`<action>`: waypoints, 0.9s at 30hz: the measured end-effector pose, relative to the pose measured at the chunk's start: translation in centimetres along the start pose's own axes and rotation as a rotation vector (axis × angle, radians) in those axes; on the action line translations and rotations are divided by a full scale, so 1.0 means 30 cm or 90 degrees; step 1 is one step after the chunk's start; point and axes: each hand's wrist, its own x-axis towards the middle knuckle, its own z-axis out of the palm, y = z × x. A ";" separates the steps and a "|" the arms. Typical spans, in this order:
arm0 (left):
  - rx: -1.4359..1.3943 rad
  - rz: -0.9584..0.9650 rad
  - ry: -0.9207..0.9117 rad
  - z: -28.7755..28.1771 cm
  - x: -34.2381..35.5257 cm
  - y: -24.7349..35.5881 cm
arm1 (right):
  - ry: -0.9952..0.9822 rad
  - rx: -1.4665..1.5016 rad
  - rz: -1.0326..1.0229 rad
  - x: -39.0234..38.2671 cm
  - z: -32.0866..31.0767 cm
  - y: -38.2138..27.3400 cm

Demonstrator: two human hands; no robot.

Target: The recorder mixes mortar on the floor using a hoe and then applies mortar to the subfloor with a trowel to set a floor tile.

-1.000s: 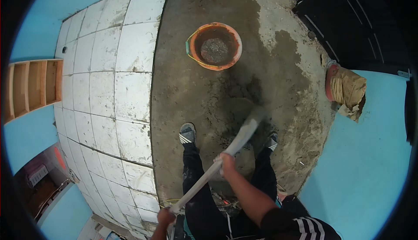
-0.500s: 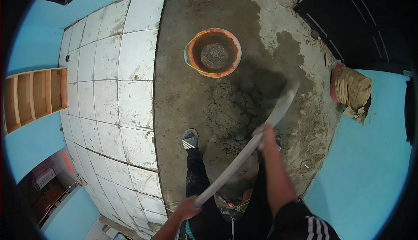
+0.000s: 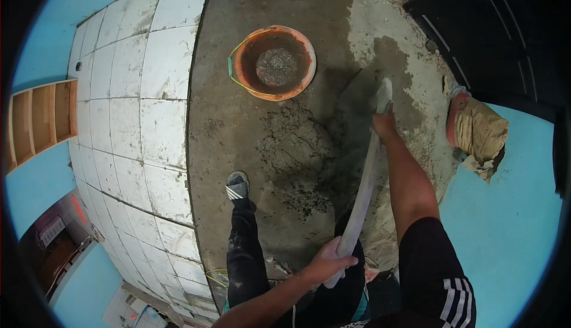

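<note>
My left hand (image 3: 330,258) is closed on the lower part of a long, pale grey bar (image 3: 365,188), near my legs. My right hand (image 3: 384,123) grips the bar near its upper end, at arm's length over the wet grey floor patch. Beside the bar lies rough, lumpy wet mortar (image 3: 291,137). An orange bucket (image 3: 306,66) with a yellow handle stands beyond it, with grey lumpy material in the bottom. My left foot (image 3: 237,186), in a striped slide sandal, is on the screed; my right foot is hidden.
White floor tiles (image 3: 160,132) run along the left, before a light blue wall (image 3: 35,185) with a wooden shelf unit (image 3: 41,114). At the right stand a torn paper sack (image 3: 479,132), a blue wall (image 3: 499,221) and a dark door (image 3: 476,42).
The bar's far end has swung up and right, and the bar now stands more upright in the view. My right hand has reached forward; my left hand has moved right.
</note>
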 end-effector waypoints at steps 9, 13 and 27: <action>-0.122 -0.067 0.128 0.147 -0.339 -0.253 | -0.238 -0.046 0.098 -0.457 0.315 0.264; -0.139 -0.219 0.119 0.206 -0.377 -0.148 | -0.422 -0.201 0.134 -0.526 0.410 0.349; -0.297 -0.032 -0.062 0.629 -0.739 0.396 | -0.500 0.101 0.257 -0.606 -0.173 -0.200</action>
